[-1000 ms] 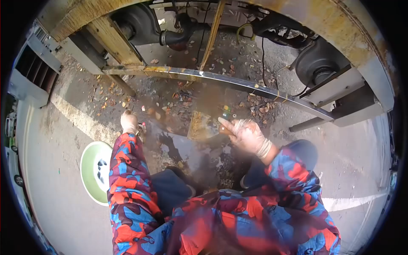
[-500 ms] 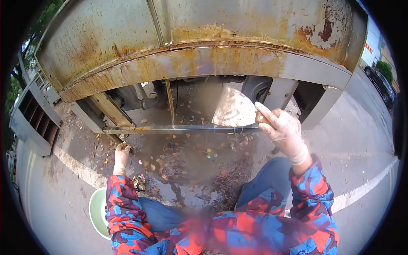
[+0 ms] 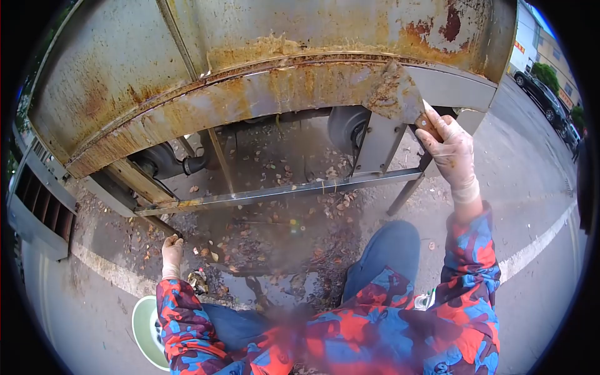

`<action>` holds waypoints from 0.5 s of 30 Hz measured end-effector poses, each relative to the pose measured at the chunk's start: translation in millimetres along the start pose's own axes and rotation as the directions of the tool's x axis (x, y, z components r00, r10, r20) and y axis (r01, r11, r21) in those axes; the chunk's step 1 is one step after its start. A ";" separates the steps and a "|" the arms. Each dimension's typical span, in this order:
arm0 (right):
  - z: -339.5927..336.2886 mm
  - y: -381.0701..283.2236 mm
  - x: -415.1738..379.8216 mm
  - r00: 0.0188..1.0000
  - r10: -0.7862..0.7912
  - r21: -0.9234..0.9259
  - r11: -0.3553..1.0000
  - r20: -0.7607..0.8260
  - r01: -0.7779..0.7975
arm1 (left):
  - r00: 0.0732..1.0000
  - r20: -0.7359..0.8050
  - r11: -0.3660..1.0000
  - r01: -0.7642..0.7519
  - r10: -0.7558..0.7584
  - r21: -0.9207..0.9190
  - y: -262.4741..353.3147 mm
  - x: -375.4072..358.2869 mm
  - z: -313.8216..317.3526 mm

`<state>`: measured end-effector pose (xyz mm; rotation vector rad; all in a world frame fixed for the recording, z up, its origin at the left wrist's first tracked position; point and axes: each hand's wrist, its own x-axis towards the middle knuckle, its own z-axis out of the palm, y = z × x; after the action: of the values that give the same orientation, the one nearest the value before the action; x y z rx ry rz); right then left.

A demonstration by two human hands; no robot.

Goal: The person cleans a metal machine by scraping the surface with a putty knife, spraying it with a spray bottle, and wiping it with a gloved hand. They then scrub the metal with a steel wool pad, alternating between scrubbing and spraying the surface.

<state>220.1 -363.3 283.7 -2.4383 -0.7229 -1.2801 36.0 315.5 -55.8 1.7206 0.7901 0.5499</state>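
Note:
In my gloved right hand (image 3: 451, 150) is a scraper (image 3: 412, 100), with its wooden handle between my fingers. Its wide blade, smeared with brown grime, is raised against the rusty lower band of a stained metal cabinet (image 3: 250, 100). My gloved left hand (image 3: 172, 253) is low on the left, its fingers closed on the end of a dark metal leg (image 3: 157, 224) of the cabinet's frame. Light stains mark both gloves.
A pale green basin (image 3: 145, 331) stands by my left sleeve. Wet ground with fallen leaves and a puddle (image 3: 275, 284) lies between my knees. A metal crossbar (image 3: 281, 195) spans the cabinet's underside. A shelved metal unit (image 3: 40, 206) stands left; cars (image 3: 540, 97) are parked far right.
My right hand has lifted the scraper up and to the right, from above the crossbar to the cabinet's lower band. My left hand stays at the leg; the view has shifted.

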 end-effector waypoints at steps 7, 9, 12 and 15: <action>34.1 -72.5 34.2 0.989 -0.139 0.083 0.986 -0.043 0.142 | 0.997 0.002 0.990 -0.079 0.080 0.117 1.8 1.0 23.8; 44.6 -91.3 41.3 0.976 -0.212 0.082 0.973 -0.044 0.215 | 0.999 0.017 0.976 -0.052 0.050 0.210 22.0 -12.4 35.4; 37.6 -91.2 43.8 0.977 -0.209 0.087 0.973 -0.043 0.212 | 0.999 0.033 0.975 -0.037 0.030 0.217 26.9 -13.5 43.0; 19.2 -62.3 37.2 0.996 -0.081 0.045 0.996 -0.041 0.083 | 0.997 0.067 0.984 -0.047 0.036 0.170 26.2 -17.1 43.2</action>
<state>216.2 -291.5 305.2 -2.3625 -0.8411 -1.3220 61.1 270.4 -42.4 1.9078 0.7761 0.4635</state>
